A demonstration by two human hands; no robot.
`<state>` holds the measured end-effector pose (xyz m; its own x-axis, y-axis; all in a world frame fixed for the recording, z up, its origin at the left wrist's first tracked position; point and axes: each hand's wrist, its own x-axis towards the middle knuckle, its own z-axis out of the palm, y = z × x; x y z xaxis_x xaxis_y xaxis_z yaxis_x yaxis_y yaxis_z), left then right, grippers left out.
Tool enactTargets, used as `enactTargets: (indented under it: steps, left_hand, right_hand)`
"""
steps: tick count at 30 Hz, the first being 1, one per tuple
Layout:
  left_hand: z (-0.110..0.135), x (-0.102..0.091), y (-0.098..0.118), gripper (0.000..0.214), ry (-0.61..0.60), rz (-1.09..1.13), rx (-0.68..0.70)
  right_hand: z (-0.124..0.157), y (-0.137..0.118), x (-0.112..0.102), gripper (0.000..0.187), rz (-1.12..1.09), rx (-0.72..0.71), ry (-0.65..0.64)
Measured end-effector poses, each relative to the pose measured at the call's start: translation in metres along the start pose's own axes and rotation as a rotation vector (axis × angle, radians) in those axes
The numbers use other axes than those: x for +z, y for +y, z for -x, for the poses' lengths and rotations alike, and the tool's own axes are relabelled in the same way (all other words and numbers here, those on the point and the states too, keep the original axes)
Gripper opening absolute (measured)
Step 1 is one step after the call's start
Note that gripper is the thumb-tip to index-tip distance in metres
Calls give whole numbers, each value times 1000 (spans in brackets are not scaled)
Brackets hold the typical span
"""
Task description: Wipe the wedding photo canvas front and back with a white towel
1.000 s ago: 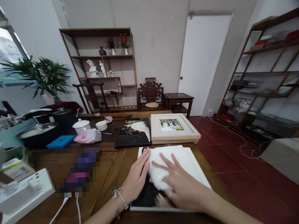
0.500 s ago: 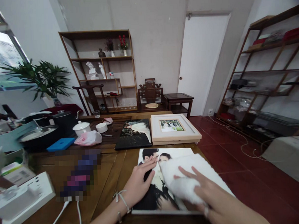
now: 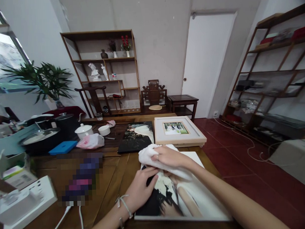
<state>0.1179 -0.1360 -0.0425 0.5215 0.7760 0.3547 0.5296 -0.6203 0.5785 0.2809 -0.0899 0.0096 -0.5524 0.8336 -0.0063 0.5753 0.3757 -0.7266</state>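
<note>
A large unframed photo print (image 3: 195, 200) lies flat on the wooden table (image 3: 107, 183) right in front of me. My left hand (image 3: 141, 190) rests flat on its left edge, fingers stretched out, holding nothing. My right hand (image 3: 169, 157) presses a white cloth (image 3: 149, 153) onto the far end of the print, fingers lying over the cloth. The cloth hides the upper part of the picture.
Beyond the print lie a dark photo panel (image 3: 137, 136) and a light wooden picture frame (image 3: 179, 130). To the left are white boxes (image 3: 22, 199), a blue pad (image 3: 62, 147), pots (image 3: 40, 136), a pink bag (image 3: 90, 140) and cables. Shelves and chairs stand behind.
My right hand slid the cloth from the print's near right side up to its far left end. My left hand stayed on the print's left edge.
</note>
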Motion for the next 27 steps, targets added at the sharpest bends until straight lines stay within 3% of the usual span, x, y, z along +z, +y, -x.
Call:
enactTargets:
  steps: [4, 11, 15, 21, 24, 27]
  left_hand:
    - [0, 0, 1, 31, 23, 1, 4]
    - [1, 8, -10, 33, 14, -10, -17]
    - [2, 9, -12, 36, 27, -23, -56]
    - [1, 7, -13, 34, 36, -75, -83]
    - [0, 6, -13, 34, 23, -84, -67]
    - [0, 6, -12, 34, 21, -83, -61]
  right_hand:
    - [12, 3, -3, 21, 83, -3, 27]
    - [69, 34, -22, 22, 264, 90, 158]
    - [93, 47, -20, 22, 342, 128, 194]
    - [117, 30, 23, 14, 625, -128, 83]
    - [129, 24, 52, 32, 626, -199, 3]
    - [135, 23, 68, 52, 594, -263, 35]
